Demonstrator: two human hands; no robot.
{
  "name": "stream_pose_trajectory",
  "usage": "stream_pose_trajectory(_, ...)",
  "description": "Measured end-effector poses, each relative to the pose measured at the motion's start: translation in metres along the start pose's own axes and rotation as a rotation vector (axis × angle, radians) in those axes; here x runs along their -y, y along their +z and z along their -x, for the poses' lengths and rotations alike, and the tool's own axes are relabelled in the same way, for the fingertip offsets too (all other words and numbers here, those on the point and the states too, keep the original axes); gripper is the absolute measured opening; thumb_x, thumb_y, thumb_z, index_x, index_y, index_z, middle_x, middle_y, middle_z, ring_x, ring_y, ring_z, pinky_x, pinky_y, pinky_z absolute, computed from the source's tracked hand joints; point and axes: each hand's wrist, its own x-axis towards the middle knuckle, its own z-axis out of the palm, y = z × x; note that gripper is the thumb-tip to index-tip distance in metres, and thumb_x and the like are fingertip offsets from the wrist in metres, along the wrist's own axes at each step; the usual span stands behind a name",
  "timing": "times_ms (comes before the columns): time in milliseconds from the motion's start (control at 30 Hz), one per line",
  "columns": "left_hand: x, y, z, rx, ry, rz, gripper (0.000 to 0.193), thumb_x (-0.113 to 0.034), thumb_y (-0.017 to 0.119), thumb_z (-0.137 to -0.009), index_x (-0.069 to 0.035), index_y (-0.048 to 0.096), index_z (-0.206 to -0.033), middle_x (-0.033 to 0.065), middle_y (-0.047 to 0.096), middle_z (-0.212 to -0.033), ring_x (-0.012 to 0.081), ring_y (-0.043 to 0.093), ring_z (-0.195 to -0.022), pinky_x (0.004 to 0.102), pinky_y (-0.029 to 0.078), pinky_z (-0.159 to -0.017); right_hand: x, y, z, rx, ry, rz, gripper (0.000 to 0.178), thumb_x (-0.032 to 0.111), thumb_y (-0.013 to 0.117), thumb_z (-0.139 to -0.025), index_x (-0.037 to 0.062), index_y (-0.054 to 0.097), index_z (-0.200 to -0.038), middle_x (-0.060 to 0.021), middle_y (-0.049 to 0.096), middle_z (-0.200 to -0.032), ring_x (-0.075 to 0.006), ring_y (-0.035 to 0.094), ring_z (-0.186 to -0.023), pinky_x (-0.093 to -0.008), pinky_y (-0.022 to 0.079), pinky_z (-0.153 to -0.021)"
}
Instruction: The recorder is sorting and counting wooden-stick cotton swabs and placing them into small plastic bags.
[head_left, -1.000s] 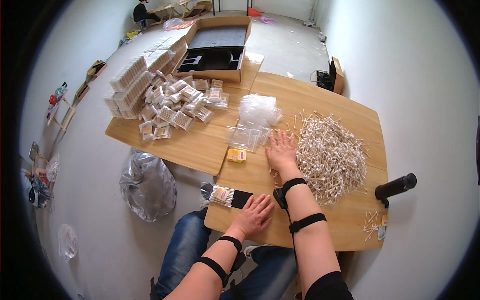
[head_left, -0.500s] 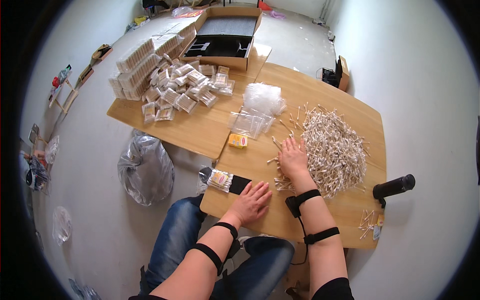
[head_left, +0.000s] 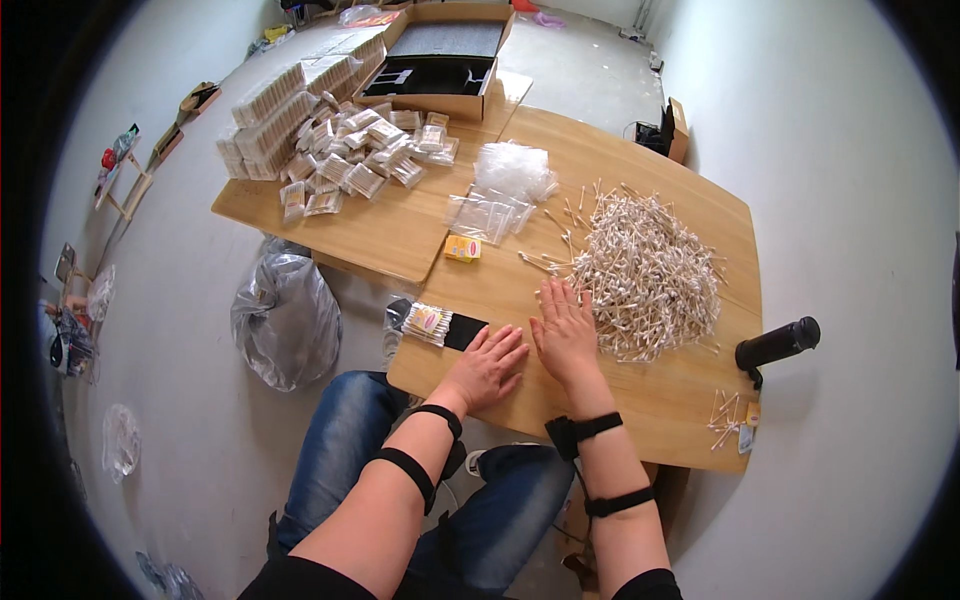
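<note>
My left hand [head_left: 486, 368] lies flat on the tabletop near its front edge, fingers spread, with nothing in it. Beside its fingertips is a black strip [head_left: 467, 331], and on the strip's left end rests a clear bag of cotton swabs with a yellow card [head_left: 427, 323]. My right hand [head_left: 568, 338] is open, fingers stretched forward, at the near left border of a large heap of loose cotton swabs [head_left: 655, 275]. A few swabs stray off the heap's left side, beyond my right fingertips. Whether any lie under the palm is hidden.
Clear empty bags [head_left: 513, 172] and a small stack of yellow cards [head_left: 462, 248] lie farther back. Filled swab packets [head_left: 350, 150] pile up at far left, near an open cardboard box [head_left: 440, 60]. A black cylinder [head_left: 777, 343] stands at the right edge. A grey plastic bag [head_left: 287, 320] sits below.
My right hand has drawn back toward me from the heap's left side, and the swabs that lay around it there have shifted. The left hand stays flat in place. The view has tilted slightly.
</note>
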Motion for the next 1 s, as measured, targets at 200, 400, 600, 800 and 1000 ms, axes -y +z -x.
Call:
stream_pose_trajectory(200, 0.003, 0.0, 0.001, -0.043, 0.005, 0.009, 0.053, -0.033, 0.059, -0.092, -0.01, 0.051, -0.139, 0.0136, 0.043, -0.151, 0.0291, 0.036, -0.143, 0.0483, 0.023, -0.119, 0.001, -0.008, 0.069, -0.203, 0.252, -0.305, 0.05, 0.021, 0.059, -0.093, 0.0021, 0.049, -0.138, -0.0207, 0.05, -0.14, -0.0386, 0.042, -0.134, -0.0509, 0.031, -0.113)
stream_pose_trajectory(400, 0.002, 0.0, -0.001, -0.036, 0.001, 0.029, 0.053, -0.033, 0.057, -0.093, -0.01, 0.051, -0.14, 0.0133, 0.042, -0.152, 0.028, 0.034, -0.144, 0.0475, 0.022, -0.119, 0.007, 0.008, 0.102, -0.212, 0.468, -0.302, 0.054, 0.022, 0.059, -0.093, 0.0025, 0.046, -0.142, -0.0216, 0.043, -0.145, -0.0386, 0.04, -0.135, -0.051, 0.03, -0.113)
stream_pose_trajectory(600, 0.006, 0.009, 0.0, -0.046, 0.015, 0.049, 0.054, -0.034, 0.057, -0.093, -0.009, 0.049, -0.141, 0.0142, 0.04, -0.152, 0.0284, 0.034, -0.143, 0.0473, 0.022, -0.119, 0.032, 0.022, 0.09, 0.012, 0.447, -0.019, 0.063, 0.034, 0.053, -0.096, 0.0036, 0.038, -0.149, -0.0163, 0.036, -0.155, -0.0325, 0.033, -0.144, -0.0564, 0.022, -0.117)
stream_pose_trajectory(800, 0.012, 0.017, 0.002, -0.153, 0.014, 0.189, 0.056, -0.025, 0.059, -0.091, -0.006, 0.046, -0.142, 0.0169, 0.043, -0.15, 0.0305, 0.037, -0.141, 0.0474, 0.026, -0.118, 0.067, 0.022, 0.083, 0.086, 0.505, -0.007, 0.061, 0.033, 0.053, -0.096, 0.0031, 0.038, -0.147, -0.0136, 0.037, -0.154, -0.0308, 0.032, -0.144, -0.0568, 0.021, -0.117)
stream_pose_trajectory(1000, 0.015, 0.025, 0.002, -0.21, 0.023, 0.222, 0.05, -0.021, 0.056, -0.092, -0.006, 0.049, -0.139, 0.0164, 0.044, -0.149, 0.0306, 0.039, -0.141, 0.0472, 0.027, -0.117, 0.099, 0.022, 0.075, -0.058, 0.583, -0.094, 0.049, 0.02, 0.061, -0.09, 0.0072, 0.049, -0.137, -0.014, 0.048, -0.144, -0.0327, 0.039, -0.139, -0.0579, 0.024, -0.115)
